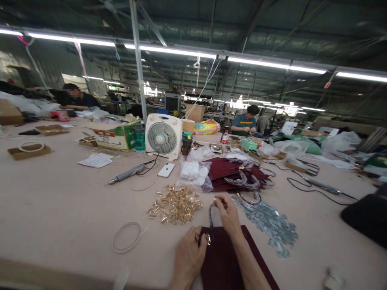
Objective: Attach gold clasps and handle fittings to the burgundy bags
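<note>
A maroon fabric bag (pixel 220 257) lies flat in front of me at the table's near side. My left hand (pixel 190 253) is closed at its upper left corner, where a shiny gold fitting (pixel 208 238) shows beside the thumb. From this corner a thin dark handle (pixel 211 215), apparently wrapped in clear plastic, rises and curves toward my right hand (pixel 225 211). That hand pinches the handle's upper part above the bag, its fingertips partly hidden. Just beyond my hands is a pile of small gold fittings (pixel 177 203); flat grey metal pieces (pixel 269 221) are spread to the right.
Maroon bags with wrapped handles (pixel 223 173) are stacked behind the gold pile, beside white plastic packets (pixel 192 171). A box fan (pixel 163 137), a phone (pixel 166 170), corded electric screwdrivers (pixel 127 174) and a clear ring (pixel 126 237) occupy the table. Two people sit farther back.
</note>
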A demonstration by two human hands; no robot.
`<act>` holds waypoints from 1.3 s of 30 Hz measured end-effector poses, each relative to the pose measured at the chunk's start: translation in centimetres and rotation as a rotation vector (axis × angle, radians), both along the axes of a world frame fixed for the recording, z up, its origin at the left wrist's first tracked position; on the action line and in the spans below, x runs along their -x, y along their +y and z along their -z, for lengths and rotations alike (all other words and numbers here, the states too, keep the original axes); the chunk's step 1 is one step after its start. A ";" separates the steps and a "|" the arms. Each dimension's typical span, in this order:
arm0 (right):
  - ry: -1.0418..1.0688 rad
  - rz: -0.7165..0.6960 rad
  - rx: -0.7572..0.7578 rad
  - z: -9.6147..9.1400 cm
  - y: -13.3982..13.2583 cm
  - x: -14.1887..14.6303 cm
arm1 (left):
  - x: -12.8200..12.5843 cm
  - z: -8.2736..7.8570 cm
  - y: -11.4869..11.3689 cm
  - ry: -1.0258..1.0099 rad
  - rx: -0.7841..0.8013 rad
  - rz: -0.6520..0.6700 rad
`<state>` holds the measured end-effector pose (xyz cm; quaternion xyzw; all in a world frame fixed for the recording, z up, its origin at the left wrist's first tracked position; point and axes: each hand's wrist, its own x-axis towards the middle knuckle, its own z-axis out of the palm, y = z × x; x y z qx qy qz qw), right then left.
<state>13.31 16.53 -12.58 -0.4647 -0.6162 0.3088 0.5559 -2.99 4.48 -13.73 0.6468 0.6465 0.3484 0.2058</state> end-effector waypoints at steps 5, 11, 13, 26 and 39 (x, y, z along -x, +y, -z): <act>0.399 0.079 0.135 -0.8 -2.9 -4.8 | 0.6 0.6 0.5 -0.086 -0.035 0.031; 0.579 0.111 0.228 0.2 -7.7 -9.0 | 0.8 1.7 1.2 -0.140 -0.051 0.030; 0.558 0.140 0.264 1.1 -9.0 -9.7 | 0.7 1.8 1.3 -0.132 -0.084 0.001; 0.787 0.229 0.284 3.9 -11.5 -10.5 | 1.1 0.9 3.4 0.112 -0.528 -0.183; 0.690 0.096 0.285 3.6 -11.9 -10.8 | -8.2 -1.4 4.1 0.048 -0.314 0.672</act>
